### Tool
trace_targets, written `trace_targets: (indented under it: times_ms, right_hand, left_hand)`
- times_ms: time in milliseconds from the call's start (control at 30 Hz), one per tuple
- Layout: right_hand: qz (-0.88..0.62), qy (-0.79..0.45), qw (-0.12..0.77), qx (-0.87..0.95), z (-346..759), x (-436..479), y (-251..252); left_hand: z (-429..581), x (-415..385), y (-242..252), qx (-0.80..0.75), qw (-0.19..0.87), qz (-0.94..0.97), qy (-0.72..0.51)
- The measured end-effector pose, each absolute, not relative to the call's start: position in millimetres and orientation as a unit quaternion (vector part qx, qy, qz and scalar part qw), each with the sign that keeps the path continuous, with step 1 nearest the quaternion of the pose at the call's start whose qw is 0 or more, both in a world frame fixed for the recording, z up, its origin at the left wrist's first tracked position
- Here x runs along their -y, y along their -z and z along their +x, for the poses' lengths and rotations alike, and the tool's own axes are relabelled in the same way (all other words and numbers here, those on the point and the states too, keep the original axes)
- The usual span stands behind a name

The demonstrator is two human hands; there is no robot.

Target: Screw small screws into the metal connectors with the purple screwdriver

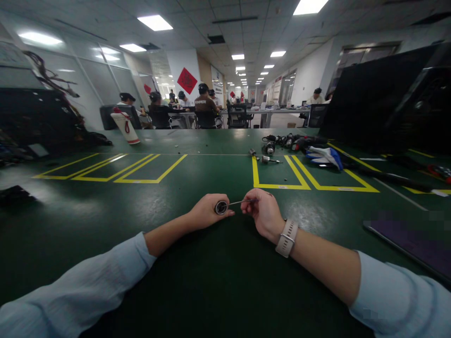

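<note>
My left hand is wrapped round a short cylindrical metal part, its round open end facing me. Between the fingertips of my right hand is a thin metal rod, like a narrow screwdriver or pick. The rod points left, and its tip reaches the rim of the cylindrical part; whether it goes inside I cannot tell. Both hands are above the near middle of the green table. A pale watch strap is round my right wrist.
Metal tool parts lie beyond my right hand, beside blue-and-white gloves. Yellow tape frames mark the table. A white cup stands far left, a dark tablet-like slab lies right. Several people sit at desks beyond.
</note>
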State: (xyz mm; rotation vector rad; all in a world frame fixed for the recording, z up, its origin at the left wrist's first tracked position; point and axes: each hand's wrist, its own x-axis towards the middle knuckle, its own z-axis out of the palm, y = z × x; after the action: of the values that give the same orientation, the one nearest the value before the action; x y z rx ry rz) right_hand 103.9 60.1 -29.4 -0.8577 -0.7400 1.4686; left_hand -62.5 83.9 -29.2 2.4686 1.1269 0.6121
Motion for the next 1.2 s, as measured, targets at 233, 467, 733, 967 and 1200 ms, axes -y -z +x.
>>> trace_targets:
  times_ms: [233,467,733,967,1200]
  right_hand:
    - [-0.383,-0.67,0.581,0.26,108,-69,33]
    - [-0.369,-0.684,0.592,0.215,112,-73,31]
    - [-0.341,-0.673,0.63,0.184,116,-82,33]
    - [-0.33,-0.643,0.648,0.238,110,-84,37]
    - [-0.327,-0.637,0.64,0.278,110,-87,44]
  left_hand:
    - [-64,-84,28,-0.393,0.181,0.874,-0.222]
    - [-64,-81,22,-0.379,0.177,0.886,-0.202]
    - [-59,-81,24,-0.381,0.104,0.905,-0.16]
    - [-36,-55,14,-0.299,-0.055,0.95,-0.075]
    - [-14,-40,8,-0.211,-0.189,0.959,-0.034]
